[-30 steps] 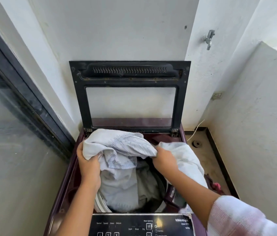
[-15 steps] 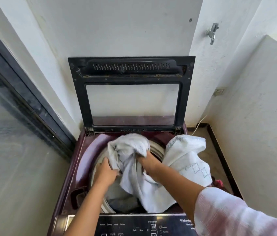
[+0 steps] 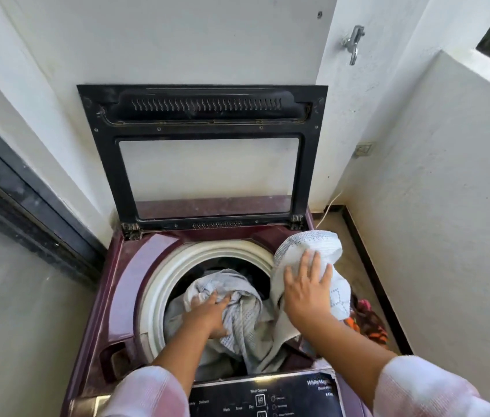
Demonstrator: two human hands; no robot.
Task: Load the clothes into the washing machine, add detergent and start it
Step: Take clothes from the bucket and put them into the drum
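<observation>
The maroon top-loading washing machine (image 3: 117, 296) stands with its black-framed glass lid (image 3: 204, 152) raised upright against the wall behind it. Inside its drum, ringed by a cream rim (image 3: 159, 290), lies a heap of pale grey-white cloth (image 3: 237, 320) over something dark at the back of the drum. The left hand (image 3: 207, 314) reaches down into the drum and its fingers curl closed around a bunched fold of that cloth. 1 end of the same pale, dotted fabric (image 3: 307, 245) rises over the drum's right edge and drapes across the machine's top deck; the right hand (image 3: 307, 290) lies on it with fingers spread flat, pressing rather than gripping. Right of the machine, on the floor, sits a red and orange bundle of clothes (image 3: 367, 320). The black control panel (image 3: 268, 398) runs along the machine's near edge.
</observation>
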